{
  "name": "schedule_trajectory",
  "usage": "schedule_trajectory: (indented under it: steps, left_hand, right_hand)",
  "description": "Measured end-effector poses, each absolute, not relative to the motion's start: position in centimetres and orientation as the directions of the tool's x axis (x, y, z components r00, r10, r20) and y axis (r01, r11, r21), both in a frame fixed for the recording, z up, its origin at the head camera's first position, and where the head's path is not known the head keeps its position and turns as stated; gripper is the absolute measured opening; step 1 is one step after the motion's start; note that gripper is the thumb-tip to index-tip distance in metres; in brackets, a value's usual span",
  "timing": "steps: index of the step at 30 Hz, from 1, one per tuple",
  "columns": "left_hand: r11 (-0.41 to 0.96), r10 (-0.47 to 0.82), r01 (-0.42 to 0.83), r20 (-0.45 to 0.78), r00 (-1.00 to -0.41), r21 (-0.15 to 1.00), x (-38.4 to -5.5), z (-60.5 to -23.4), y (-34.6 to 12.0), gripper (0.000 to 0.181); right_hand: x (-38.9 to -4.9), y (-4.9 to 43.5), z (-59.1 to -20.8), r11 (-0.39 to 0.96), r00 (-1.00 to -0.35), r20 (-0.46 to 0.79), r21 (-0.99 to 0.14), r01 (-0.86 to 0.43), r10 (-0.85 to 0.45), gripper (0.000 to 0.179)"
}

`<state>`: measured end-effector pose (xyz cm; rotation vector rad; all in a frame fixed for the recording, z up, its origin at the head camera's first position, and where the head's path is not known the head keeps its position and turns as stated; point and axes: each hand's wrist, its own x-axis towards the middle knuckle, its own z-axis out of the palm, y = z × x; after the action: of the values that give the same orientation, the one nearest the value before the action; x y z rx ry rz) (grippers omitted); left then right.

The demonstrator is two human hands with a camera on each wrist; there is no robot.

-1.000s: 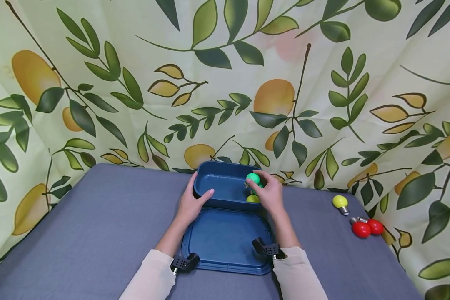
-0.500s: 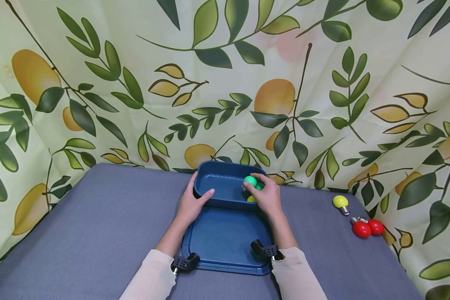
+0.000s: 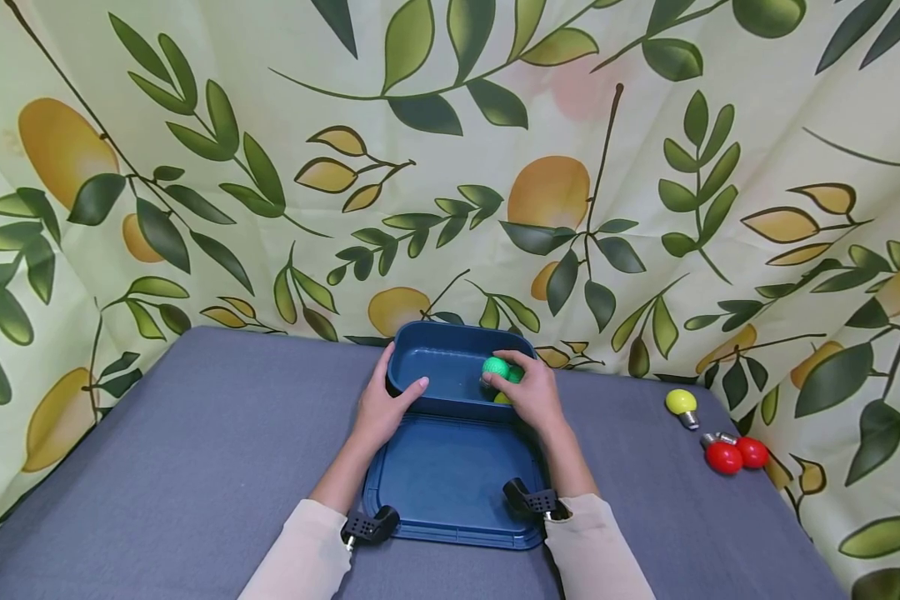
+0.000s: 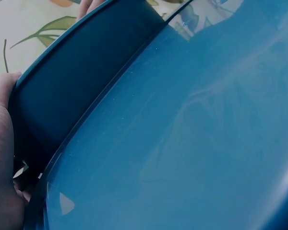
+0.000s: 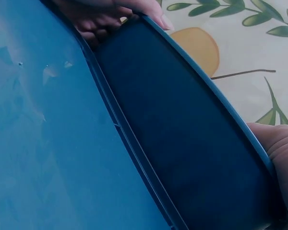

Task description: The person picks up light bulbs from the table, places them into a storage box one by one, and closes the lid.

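Observation:
A deep blue box [image 3: 438, 371] stands near the table's back edge. My left hand [image 3: 378, 407] grips its left end, the thumb over the front rim. Inside the box's right end, my right hand [image 3: 537, 398] pinches a green light bulb [image 3: 495, 367], its metal base partly hidden. Another green bulb [image 3: 517, 375] and a yellow bulb [image 3: 502, 398] lie there, partly covered by the fingers. A blue lid [image 3: 453, 475] lies in front of the box. Both wrist views mostly show the box's front wall [image 5: 182, 139] and the lid; the bulbs are hidden there.
On the right of the grey table [image 3: 195, 467] lie a yellow bulb [image 3: 678, 404] and two red bulbs, the nearer red bulb [image 3: 722, 458] beside the farther red bulb [image 3: 753, 453]. A leaf-and-fruit patterned cloth [image 3: 450, 167] hangs behind the table.
My right hand has moved slightly left and down into the box with the green bulb. My left hand stays on the box's left end.

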<state>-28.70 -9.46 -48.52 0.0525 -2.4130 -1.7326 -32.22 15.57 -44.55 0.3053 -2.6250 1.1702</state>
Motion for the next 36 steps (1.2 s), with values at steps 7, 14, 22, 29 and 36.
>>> schedule_trajectory:
  steps: [7, 14, 22, 29, 36]
  left_hand:
    - [0.323, -0.13, 0.068, 0.116, -0.985, 0.944, -28.56, -48.44, -9.49, 0.09]
    - [0.316, -0.127, 0.074, 0.119, -0.985, 0.946, -28.55, -48.39, -9.44, 0.09]
    - [0.318, -0.128, 0.076, 0.122, -0.984, 0.945, -28.61, -48.42, -9.38, 0.091]
    - [0.308, -0.126, 0.08, 0.125, -0.984, 0.948, -28.63, -48.5, -9.39, 0.091]
    - [0.312, -0.131, 0.078, 0.125, -0.984, 0.947, -28.57, -48.46, -9.45, 0.091]
  right_hand:
    - [-32.12, 15.53, -44.45, 0.653, -0.957, 0.274, -0.707, -0.271, -0.1, 0.043]
    - [-32.24, 15.65, -44.36, 0.657, -0.961, 0.25, -0.706, -0.265, -0.119, 0.041]
    - [-32.31, 15.82, -44.27, 0.685, -0.966, 0.218, -0.683, -0.254, -0.142, 0.041]
    - [-32.37, 15.85, -44.15, 0.701, -0.967, 0.206, -0.668, -0.249, -0.147, 0.042]
    - [-32.28, 15.77, -44.08, 0.699, -0.966, 0.211, -0.668, -0.256, -0.151, 0.043]
